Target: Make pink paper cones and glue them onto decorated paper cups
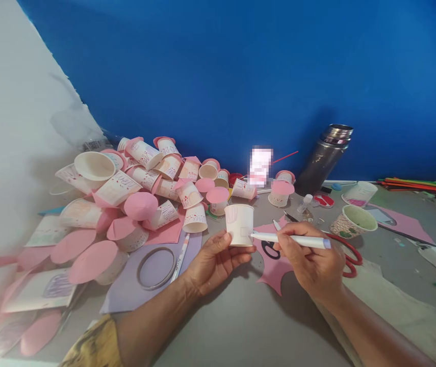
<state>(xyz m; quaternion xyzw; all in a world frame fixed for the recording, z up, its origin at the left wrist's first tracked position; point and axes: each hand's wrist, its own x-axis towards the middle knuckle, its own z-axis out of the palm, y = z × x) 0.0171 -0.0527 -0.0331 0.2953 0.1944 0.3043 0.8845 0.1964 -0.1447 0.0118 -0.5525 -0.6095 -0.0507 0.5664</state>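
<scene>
My left hand [218, 260] grips a white paper cup [239, 221] upright above the table, thumb on its left side and fingers under and behind it. Faint purple marks and a small square outline show on the cup's wall. In my right hand [313, 260] is a white marker [294, 239] with a pale purple end, its tip at the lower right of the cup. Behind the marker lie pink paper scraps [273, 275] and the black handle of scissors [270, 250].
Many decorated cups with pink paper discs are heaped at the left [141, 206]. A roll of grey tape [157, 268] and another marker [180, 257] lie on purple paper [120, 295]. Red-handled scissors [351, 255], a patterned cup [353, 221] and a dark flask [321, 160] stand or lie at the right.
</scene>
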